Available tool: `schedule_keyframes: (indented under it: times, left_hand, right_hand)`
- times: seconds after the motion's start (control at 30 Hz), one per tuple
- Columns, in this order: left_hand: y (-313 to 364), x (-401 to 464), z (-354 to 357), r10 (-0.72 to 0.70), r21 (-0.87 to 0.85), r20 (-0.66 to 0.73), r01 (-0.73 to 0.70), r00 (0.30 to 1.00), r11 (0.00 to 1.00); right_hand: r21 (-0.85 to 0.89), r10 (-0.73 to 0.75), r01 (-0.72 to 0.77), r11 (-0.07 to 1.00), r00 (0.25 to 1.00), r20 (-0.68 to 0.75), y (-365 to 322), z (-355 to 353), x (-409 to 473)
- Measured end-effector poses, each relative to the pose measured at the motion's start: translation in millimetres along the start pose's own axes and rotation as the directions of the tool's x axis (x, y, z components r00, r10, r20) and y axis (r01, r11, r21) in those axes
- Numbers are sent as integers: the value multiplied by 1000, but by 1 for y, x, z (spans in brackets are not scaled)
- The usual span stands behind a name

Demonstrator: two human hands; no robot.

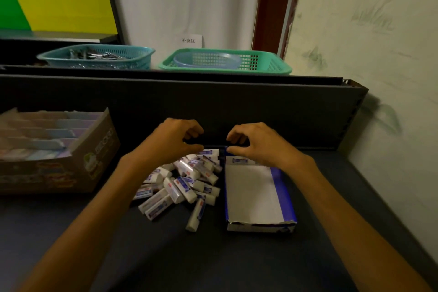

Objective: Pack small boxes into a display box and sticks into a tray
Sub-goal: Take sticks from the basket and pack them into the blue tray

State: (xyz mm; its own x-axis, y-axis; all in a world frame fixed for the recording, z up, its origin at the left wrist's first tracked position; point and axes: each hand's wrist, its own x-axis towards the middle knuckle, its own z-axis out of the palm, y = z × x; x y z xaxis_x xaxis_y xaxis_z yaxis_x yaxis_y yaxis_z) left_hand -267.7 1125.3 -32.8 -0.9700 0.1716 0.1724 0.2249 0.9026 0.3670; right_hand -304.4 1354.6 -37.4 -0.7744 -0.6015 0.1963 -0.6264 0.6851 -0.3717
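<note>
Several small white-and-blue boxes [182, 182] lie in a loose pile on the dark shelf surface. Right of the pile stands the open blue-and-white display box [282, 194]; one small box [239, 161] lies flat at its far end, and the rest of its floor is bare. My left hand [170, 140] hovers over the pile's far end, fingers half curled, thumb tip beside the farthest small box [211, 152]. My right hand [258, 142] hovers over the display box's far end, thumb at its far rim. An empty gap shows between thumb and fingers of each hand.
A cardboard carton [94, 161] with rows of pastel items stands at the left. A dark back panel [284, 111] rises just behind my hands. Above it sit a teal basket [94, 57] and a green basket [225, 61]. A wall [379, 78] closes off the right side.
</note>
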Motion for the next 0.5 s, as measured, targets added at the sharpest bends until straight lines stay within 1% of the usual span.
schedule_keyframes:
  times: [0.13, 0.23, 0.3, 0.43, 0.5]
  left_hand:
    - [-19, -27, -7, -10, 26, 42, 9, 999, 1000]
    - [-24, -41, -4, 10, 51, 62, -13, 998, 999]
    - [-22, -45, -1, 30, 48, 87, -34, 996, 998]
    - [-15, -45, 7, 73, 33, 144, -78, 987, 996]
    - [-12, -44, 10, 80, 37, 167, -87, 983, 996]
  right_hand:
    - [1, -32, 32, 999, 994, 106, -33, 17, 3]
    - [-53, -20, 29, 998, 988, 156, -46, 25, 2]
    - [-122, -1, 23, 992, 984, 181, -48, 31, 2]
    - [-255, 27, 20, 967, 983, 182, -50, 41, 0]
    - [-272, 35, 16, 962, 983, 181, -50, 44, -2]
